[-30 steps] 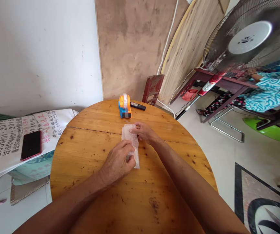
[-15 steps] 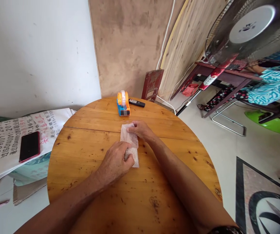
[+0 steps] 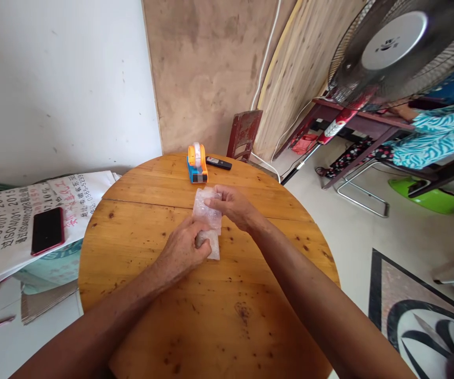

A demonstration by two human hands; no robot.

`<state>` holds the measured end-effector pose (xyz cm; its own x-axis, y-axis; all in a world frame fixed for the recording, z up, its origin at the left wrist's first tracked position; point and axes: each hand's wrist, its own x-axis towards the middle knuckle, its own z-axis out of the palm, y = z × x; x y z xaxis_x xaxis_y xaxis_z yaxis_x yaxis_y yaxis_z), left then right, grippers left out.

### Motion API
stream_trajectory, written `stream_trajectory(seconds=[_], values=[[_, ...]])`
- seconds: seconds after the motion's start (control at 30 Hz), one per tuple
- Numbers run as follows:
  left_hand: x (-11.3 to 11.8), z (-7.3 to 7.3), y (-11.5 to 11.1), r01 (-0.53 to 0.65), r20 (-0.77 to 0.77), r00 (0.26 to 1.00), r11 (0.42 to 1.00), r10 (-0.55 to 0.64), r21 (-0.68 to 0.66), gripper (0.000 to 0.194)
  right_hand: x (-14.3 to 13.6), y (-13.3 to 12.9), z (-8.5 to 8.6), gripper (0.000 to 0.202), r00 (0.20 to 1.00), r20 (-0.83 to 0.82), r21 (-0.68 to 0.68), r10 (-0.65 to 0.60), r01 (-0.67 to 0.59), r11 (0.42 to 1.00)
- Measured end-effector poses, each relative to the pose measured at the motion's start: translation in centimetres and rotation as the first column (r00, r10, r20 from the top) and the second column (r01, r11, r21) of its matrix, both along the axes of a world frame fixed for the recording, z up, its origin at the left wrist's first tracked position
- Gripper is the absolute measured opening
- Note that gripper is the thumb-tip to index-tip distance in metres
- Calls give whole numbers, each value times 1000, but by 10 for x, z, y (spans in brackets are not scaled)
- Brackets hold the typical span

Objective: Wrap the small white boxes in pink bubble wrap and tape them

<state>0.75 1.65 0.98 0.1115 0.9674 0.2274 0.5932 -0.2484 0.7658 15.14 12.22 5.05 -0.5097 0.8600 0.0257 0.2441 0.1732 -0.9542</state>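
Note:
A strip of translucent bubble wrap lies on the round wooden table, its far part overlapping the near part. My right hand pinches the far part at its right edge between thumb and fingers. At the nearer end, my left hand is curled, with thumb and fingers closed on the left side of the wrap. Some of the wrap is hidden behind the fingers of both hands. Beyond the wrap stands a blue and orange tape dispenser with a roll of tape.
A black remote-like device lies right of the dispenser. Left of the table, a phone rests on a printed white sack. Behind are a dark red chair and a standing fan. A person in patterned clothing sits at the right.
My right hand has shifted the far part of the bubble wrap a little away, and more of the near layer shows below it. My left hand keeps its hold. The camera view has shifted slightly.

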Motion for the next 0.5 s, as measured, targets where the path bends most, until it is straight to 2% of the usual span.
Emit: stream_trajectory(seconds=[0.13, 0.3, 0.4, 0.5], values=[[0, -2, -3, -35, -24, 999, 999, 36, 15, 26, 6, -16, 6, 32, 999, 15, 48, 41, -41, 998], [3, -2, -8, -193, -108, 975, 981, 195, 31, 20, 12, -36, 8, 27, 996, -49, 10, 77, -77, 997], [2, -5, -8, -255, -62, 964, 966, 258, 48, 34, 15, -50, 6, 23, 997, -26, 53, 69, -68, 996], [-1, -11, -3, -204, 44, 979, 975, 201, 85, 58, 19, -65, 3, 17, 997, 45, 159, 55, -61, 985]])
